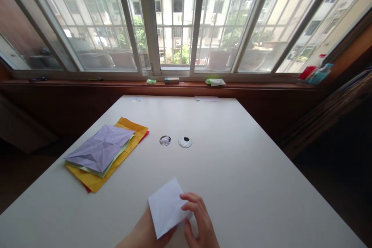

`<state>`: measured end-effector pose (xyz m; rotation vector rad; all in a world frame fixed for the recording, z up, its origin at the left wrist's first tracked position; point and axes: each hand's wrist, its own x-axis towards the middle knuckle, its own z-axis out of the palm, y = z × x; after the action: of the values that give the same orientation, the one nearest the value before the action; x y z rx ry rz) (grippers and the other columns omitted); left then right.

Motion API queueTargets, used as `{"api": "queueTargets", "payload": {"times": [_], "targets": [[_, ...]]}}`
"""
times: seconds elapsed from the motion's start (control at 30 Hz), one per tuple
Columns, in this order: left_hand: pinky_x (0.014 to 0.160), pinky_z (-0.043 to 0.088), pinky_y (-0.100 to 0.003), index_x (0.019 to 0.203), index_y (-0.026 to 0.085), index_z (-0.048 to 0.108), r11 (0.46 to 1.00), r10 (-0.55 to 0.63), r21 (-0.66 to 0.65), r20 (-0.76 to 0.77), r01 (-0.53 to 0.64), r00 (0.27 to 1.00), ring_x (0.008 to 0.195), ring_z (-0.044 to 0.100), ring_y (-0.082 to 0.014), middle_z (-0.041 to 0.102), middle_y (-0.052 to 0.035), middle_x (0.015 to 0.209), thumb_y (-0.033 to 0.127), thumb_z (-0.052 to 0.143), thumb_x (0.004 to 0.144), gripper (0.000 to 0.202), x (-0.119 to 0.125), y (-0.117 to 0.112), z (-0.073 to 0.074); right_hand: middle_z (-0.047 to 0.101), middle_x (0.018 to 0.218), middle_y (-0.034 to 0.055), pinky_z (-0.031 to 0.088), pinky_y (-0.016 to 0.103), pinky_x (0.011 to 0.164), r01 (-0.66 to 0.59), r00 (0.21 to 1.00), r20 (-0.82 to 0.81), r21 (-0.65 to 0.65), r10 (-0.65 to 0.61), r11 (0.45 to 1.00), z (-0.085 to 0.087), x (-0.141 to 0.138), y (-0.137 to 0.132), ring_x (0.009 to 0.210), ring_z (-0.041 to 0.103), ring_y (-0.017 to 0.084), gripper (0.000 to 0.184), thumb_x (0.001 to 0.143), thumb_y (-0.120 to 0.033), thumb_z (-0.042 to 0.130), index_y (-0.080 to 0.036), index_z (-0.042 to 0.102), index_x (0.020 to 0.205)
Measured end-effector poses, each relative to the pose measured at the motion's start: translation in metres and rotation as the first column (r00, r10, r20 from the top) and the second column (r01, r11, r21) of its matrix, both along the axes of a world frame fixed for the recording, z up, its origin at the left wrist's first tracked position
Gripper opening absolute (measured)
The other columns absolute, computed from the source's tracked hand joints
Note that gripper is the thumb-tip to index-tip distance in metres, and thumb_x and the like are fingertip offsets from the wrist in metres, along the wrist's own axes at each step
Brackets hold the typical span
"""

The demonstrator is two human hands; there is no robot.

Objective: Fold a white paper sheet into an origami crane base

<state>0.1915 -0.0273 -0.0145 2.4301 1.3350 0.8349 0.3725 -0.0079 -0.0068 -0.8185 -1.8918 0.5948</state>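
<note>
A folded sheet of white paper (167, 206) is held just above the near edge of the white table (238, 170). My left hand (145, 234) is under the paper, its fingers hidden behind the sheet. My right hand (200, 224) pinches the paper's right edge with curled fingers and thumb. Both hands sit close together at the bottom middle of the view.
A stack of coloured paper sheets (106, 153), lavender on top of green, yellow and red, lies on the table's left side. Two round cable holes (175, 141) sit mid-table. Small items rest on the wooden window sill (171, 81); bottles (315, 73) stand at the far right.
</note>
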Motion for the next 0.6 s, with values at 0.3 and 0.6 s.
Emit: {"api": "queueTargets", "payload": {"times": [0.3,0.6], "targets": [[0.102,0.034,-0.036,0.128,0.027,0.034,0.98,-0.198,-0.041,-0.075,0.196,0.977,0.12,0.042,-0.0187,0.045,-0.0011,0.131,0.024,0.04,0.085,0.044,-0.002,0.012,0.018,0.053,0.107,0.0085,0.045,0.041,0.085,0.04,0.998,0.05,-0.016,-0.039,0.999,0.001,-0.005,-0.006,0.105,0.048,0.022,0.036,0.071,-0.003,0.041,-0.024,0.043,0.1],[0.095,0.041,-0.036,0.114,0.022,0.047,0.992,-0.121,-0.012,0.054,0.122,0.991,0.11,0.05,-0.0189,0.056,-0.0052,0.115,0.017,0.041,0.082,0.033,-0.007,0.01,-0.006,0.048,0.118,0.0122,0.042,0.043,0.091,-0.142,0.971,0.207,0.085,0.122,0.986,0.005,-0.009,-0.017,0.114,0.043,0.024,0.047,0.067,-0.003,0.048,-0.02,0.039,0.11]]}}
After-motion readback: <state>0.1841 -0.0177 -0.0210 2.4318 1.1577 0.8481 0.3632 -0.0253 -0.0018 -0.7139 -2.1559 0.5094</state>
